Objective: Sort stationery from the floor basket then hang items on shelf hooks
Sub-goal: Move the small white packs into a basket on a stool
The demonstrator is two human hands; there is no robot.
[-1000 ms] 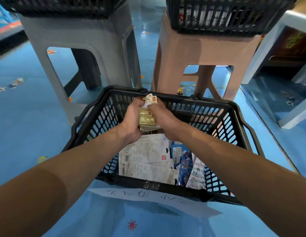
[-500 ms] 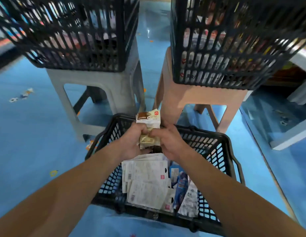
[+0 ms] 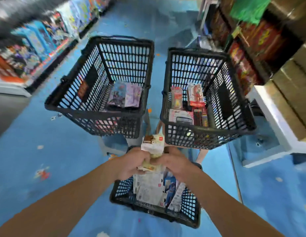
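I have both hands over the far end of the floor basket [image 3: 121, 187], which sits on the blue floor [image 3: 46, 134]. My left hand [image 3: 131, 163] and right hand [image 3: 176, 161] are brought together, fingers curled round a small stack of stationery packets [image 3: 153, 145], each clamped on one side of its lower half. The stack stands with its long axis running away from me. Its brown-and-white header end points up and forward, past the floor basket's far rim, and its lower end is hidden between my hands. The view is blurred, so I cannot read the print or count the packets.

Inside the floor basket, white-backed cards [image 3: 148, 187] lie flat at its middle. A blue packet [image 3: 171, 186] lies just to their right, against more pale packs.

Beyond the floor basket two more black baskets sit higher. The left raised basket [image 3: 97, 110] holds purple packs [image 3: 125, 95]. The right raised basket [image 3: 202, 132] holds red-and-white packs [image 3: 195, 96]. Further to the right of the floor basket, shelves [image 3: 251, 41] carry boxed goods.
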